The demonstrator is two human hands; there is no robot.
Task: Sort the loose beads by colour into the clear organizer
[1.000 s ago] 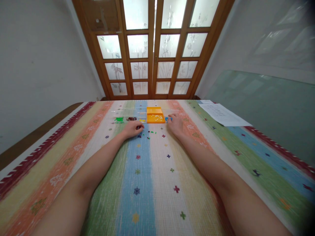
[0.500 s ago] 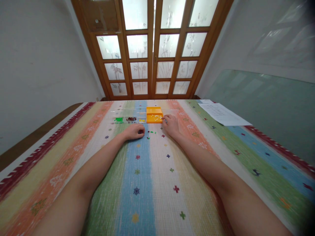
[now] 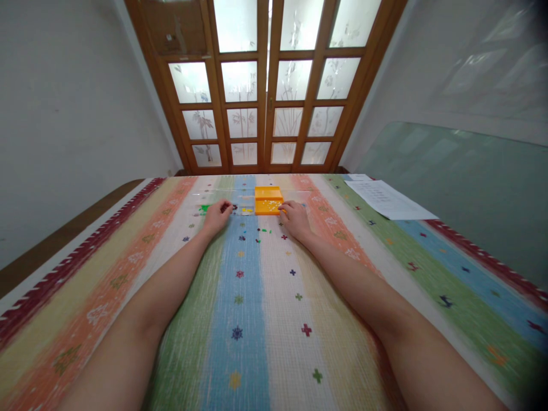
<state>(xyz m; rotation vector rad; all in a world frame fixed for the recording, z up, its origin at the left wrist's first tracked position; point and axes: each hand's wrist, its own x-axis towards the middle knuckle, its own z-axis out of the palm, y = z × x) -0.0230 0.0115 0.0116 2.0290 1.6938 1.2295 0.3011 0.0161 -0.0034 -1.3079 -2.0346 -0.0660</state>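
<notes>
My left hand (image 3: 218, 214) is over the clear compartment box, its fingertips bent together beside the dark red pieces (image 3: 235, 207). Whatever is between them is too small to make out. Partly behind this hand lie green pieces (image 3: 204, 209); yellow pieces (image 3: 247, 209) sit in the compartment to its right. An orange box (image 3: 269, 192) stands open, with small white pieces (image 3: 271, 205) in its near half. At that box's right edge, my right hand (image 3: 296, 218) has its curled fingers closed on the rim. Several tiny green and dark pieces (image 3: 264, 230) lie loose on the cloth in front.
A striped, patterned cloth (image 3: 252, 342) covers the table. Printed paper sheets (image 3: 381, 197) lie at the far right. Behind the table's far edge are wooden doors with glass panes (image 3: 274, 108). A pale green glass panel (image 3: 462, 177) leans by the right wall.
My left hand has moved left and away from me, from the cloth to the clear compartment box, covering part of it. My right hand has hardly shifted at the orange box's edge.
</notes>
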